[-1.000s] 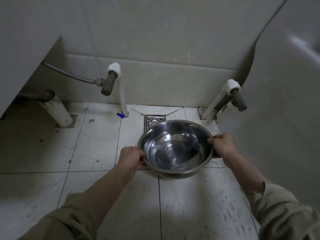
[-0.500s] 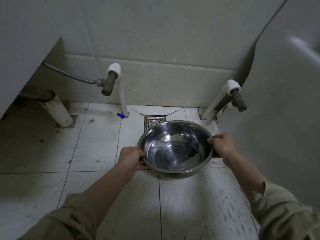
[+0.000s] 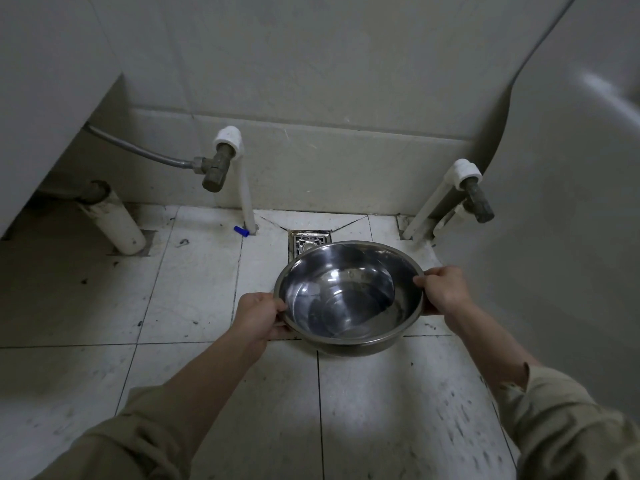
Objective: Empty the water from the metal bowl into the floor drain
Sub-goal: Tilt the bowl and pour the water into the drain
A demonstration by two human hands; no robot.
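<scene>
1. White floor tiles (image 3: 194, 289), grimy and scuffed, run back to a tiled wall (image 3: 311, 81), with a white pipe and brass angle valve (image 3: 216, 169) at the left and a second valve (image 3: 478, 200) at the right.
2. Set into the floor at the foot of the wall is the floor drain (image 3: 309, 241), a square metal grate; only its far part shows, because the bowl's far rim covers the rest.
3. The metal bowl (image 3: 349, 296) is held in the air just on the near side of the drain, with a shallow pool of water visible in its bottom.
4. The left hand (image 3: 258, 315) is clamped on the near-left rim and the right hand (image 3: 441, 289) on the right rim, thumbs over the edge; the hands are well apart, one on each side.
5. Against the views of a second and half a second ago, almost nothing has shifted: bowl, hands and drain sit in the same places, and the bowl looks about as level.
6. I judge that pouring has not begun; the bowl is lined up, and tipping the far rim down toward the grate is what remains.
7. A fast tip could splash water onto the tiles beside the grate.
</scene>
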